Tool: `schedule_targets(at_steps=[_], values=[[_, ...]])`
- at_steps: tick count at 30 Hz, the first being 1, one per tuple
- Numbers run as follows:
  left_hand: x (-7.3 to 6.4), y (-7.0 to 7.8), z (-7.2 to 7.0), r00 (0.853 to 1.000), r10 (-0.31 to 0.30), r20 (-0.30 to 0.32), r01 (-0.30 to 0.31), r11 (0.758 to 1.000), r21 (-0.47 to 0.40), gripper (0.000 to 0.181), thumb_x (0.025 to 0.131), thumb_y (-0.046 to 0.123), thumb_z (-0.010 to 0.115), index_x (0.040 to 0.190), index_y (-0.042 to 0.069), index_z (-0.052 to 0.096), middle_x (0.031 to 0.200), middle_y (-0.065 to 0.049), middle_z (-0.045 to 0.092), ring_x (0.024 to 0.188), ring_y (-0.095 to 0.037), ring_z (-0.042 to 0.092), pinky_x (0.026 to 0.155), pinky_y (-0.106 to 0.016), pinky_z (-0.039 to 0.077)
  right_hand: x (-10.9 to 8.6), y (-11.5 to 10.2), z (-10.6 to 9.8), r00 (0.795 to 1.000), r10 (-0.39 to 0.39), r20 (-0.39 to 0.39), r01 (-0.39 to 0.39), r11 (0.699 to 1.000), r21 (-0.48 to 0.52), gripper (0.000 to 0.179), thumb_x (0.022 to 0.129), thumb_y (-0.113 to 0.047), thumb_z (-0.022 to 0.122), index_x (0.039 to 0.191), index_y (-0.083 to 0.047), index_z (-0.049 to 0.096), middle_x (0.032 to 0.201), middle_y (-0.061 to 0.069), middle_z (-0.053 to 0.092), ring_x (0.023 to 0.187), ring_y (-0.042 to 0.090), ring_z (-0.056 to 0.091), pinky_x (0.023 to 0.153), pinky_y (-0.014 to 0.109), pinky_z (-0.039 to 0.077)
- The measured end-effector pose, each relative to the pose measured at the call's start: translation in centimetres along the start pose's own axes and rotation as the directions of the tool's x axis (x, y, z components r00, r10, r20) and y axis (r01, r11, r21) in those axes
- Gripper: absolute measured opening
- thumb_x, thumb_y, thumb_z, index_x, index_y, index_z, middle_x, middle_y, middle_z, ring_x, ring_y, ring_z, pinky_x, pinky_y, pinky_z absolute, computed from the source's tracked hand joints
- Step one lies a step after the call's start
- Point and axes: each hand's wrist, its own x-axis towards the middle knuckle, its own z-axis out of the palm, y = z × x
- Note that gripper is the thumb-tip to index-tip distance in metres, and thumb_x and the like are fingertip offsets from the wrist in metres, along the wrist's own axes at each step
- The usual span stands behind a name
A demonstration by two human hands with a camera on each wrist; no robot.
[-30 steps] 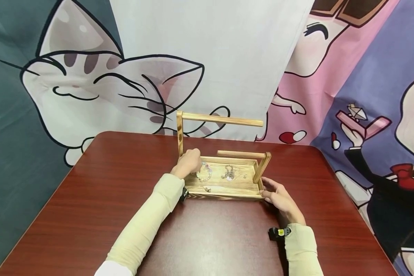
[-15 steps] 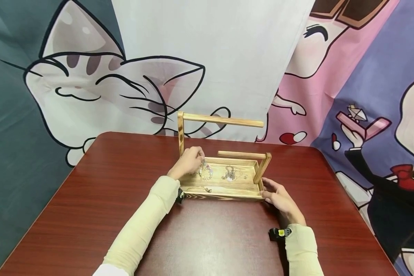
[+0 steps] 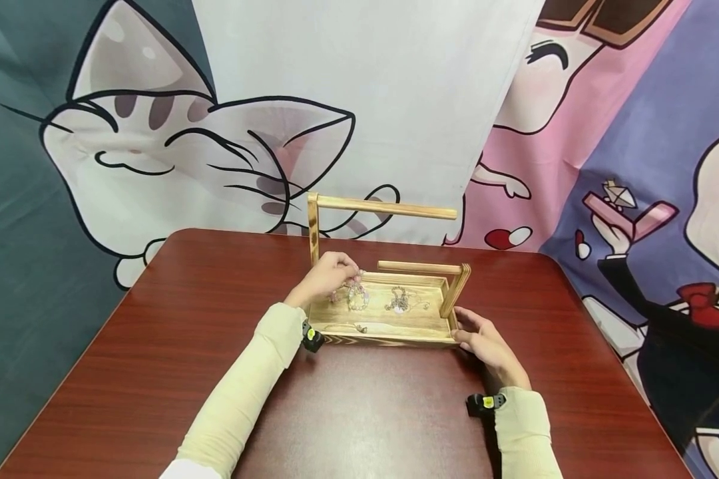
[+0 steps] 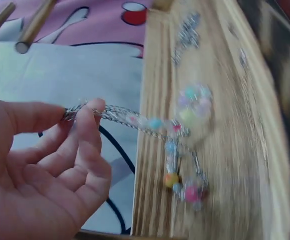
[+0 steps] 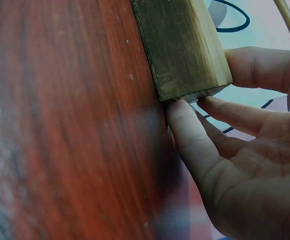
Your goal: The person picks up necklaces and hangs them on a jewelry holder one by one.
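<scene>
A beaded silver chain (image 4: 155,123) is hanging from the left hand (image 4: 52,170), whose thumb and fingers are pinching one end, just left of centre in the head view, over the upper-left part of a wooden tray (image 3: 410,325). A pastel bead bracelet (image 3: 358,299) is lying just beside it, and a tangled silver chain (image 3: 399,300) is resting farther right (its links blurring together). The right hand (image 3: 485,344) is gripping the tray's lower-right corner. A reddish-brown tabletop (image 3: 365,412) is carrying the tray.
</scene>
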Motion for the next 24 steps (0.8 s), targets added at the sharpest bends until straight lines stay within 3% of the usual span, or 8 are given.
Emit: schedule_targets(at_steps=[3,8,11,15,17,20,22,24], values=[[-0.2,0.1,-0.1,0.995,-0.049,0.085,0.055,0.996,-0.069,0.018,0.086,0.008,0.053,0.089,-0.004,0.065,0.086,-0.018,0.068,0.069,-0.024,0.062,0.046,-0.031,0.037,0.0,-0.1,0.1,1.0,-0.003,0.005,0.003,1.0,-0.001,0.06,0.086,-0.007,0.055,0.141,-0.007,0.03,0.134,0.021,0.042,0.115,0.027,0.046,0.083,0.03,0.043],[-0.3,0.4,-0.2,0.965,-0.107,0.241,0.136,0.985,-0.109,0.02,0.086,0.005,0.052,0.091,-0.011,0.062,0.077,-0.019,0.067,0.053,-0.012,0.05,0.046,-0.028,0.028,0.1,-0.2,0.0,1.0,-0.005,0.008,0.005,1.0,0.0,0.06,0.086,-0.006,0.055,0.141,-0.007,0.03,0.133,0.021,0.043,0.113,0.026,0.048,0.082,0.029,0.043],[-0.4,0.6,-0.2,0.959,-0.114,0.26,0.129,0.991,-0.042,0.021,0.085,0.004,0.053,0.09,-0.013,0.063,0.07,-0.015,0.066,0.051,-0.01,0.047,0.048,-0.028,0.03,0.0,-0.2,0.0,1.0,-0.014,0.005,0.014,1.0,0.001,0.06,0.086,-0.006,0.055,0.141,-0.007,0.031,0.132,0.021,0.043,0.111,0.025,0.049,0.081,0.029,0.044],[-0.6,1.2,0.0,0.965,-0.161,0.206,0.12,0.973,0.199,0.02,0.08,0.0,0.055,0.061,-0.004,0.061,0.056,-0.007,0.059,0.045,-0.01,0.041,0.046,-0.025,0.033,0.0,-0.1,0.0,1.0,-0.024,0.008,0.024,1.0,0.0,0.06,0.085,-0.005,0.055,0.14,-0.006,0.031,0.131,0.022,0.044,0.109,0.026,0.049,0.081,0.029,0.044],[-0.8,1.9,0.2,0.966,-0.211,0.151,0.138,0.91,0.39,0.022,0.075,-0.003,0.055,0.054,0.003,0.051,0.052,-0.005,0.051,0.044,-0.012,0.036,0.044,-0.025,0.031,0.0,0.0,0.0,1.0,-0.022,0.007,0.022,1.0,0.001,0.06,0.085,-0.005,0.054,0.14,-0.006,0.031,0.13,0.022,0.045,0.109,0.025,0.05,0.08,0.03,0.044],[-1.3,3.3,0.7,0.958,-0.285,0.02,0.208,0.743,0.636,0.015,0.076,0.0,0.054,0.063,0.007,0.05,0.063,-0.005,0.049,0.052,-0.017,0.042,0.046,-0.027,0.035,0.0,-0.1,0.0,1.0,-0.019,0.006,0.019,1.0,0.0,0.06,0.085,-0.005,0.054,0.14,-0.006,0.031,0.129,0.021,0.045,0.106,0.024,0.051,0.08,0.03,0.044],[-1.6,4.1,1.1,0.947,-0.307,-0.092,0.278,0.647,0.71,0.004,0.079,0.003,0.054,0.077,0.005,0.057,0.076,-0.01,0.056,0.064,-0.022,0.052,0.049,-0.031,0.041,0.0,-0.1,0.1,1.0,-0.022,0.002,0.022,1.0,-0.001,0.06,0.085,-0.005,0.054,0.14,-0.007,0.031,0.129,0.021,0.046,0.106,0.023,0.051,0.08,0.03,0.044],[-1.8,4.4,1.5,0.937,-0.292,-0.192,0.336,0.597,0.728,0.011,0.082,0.008,0.054,0.087,0.006,0.063,0.09,-0.013,0.063,0.078,-0.027,0.06,0.054,-0.037,0.047,-0.1,-0.2,0.1,1.0,-0.03,0.007,0.03,1.0,-0.006,0.06,0.086,-0.005,0.054,0.141,-0.006,0.03,0.13,0.021,0.045,0.106,0.025,0.051,0.08,0.03,0.043]])
